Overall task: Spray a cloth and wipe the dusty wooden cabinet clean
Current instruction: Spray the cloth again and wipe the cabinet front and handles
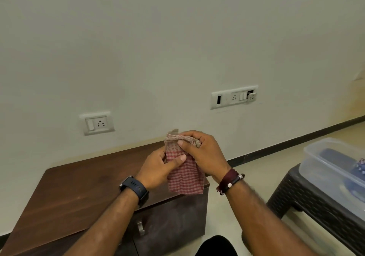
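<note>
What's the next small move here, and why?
Probably finish folding the cloth into a pad. Both hands, left and right, pinch it in the air above the cabinet, its top edge bunched and its lower part hanging loose. No spray bottle is in view, so spraying likely waits until a hand is free.

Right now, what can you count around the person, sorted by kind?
Hands: 2, left and right, both gripping the cloth
Checked cloth: 1
Wooden cabinet: 1
Wall socket plates: 2
Clear plastic box: 1
Dark woven stool: 1
Total: 8
</note>
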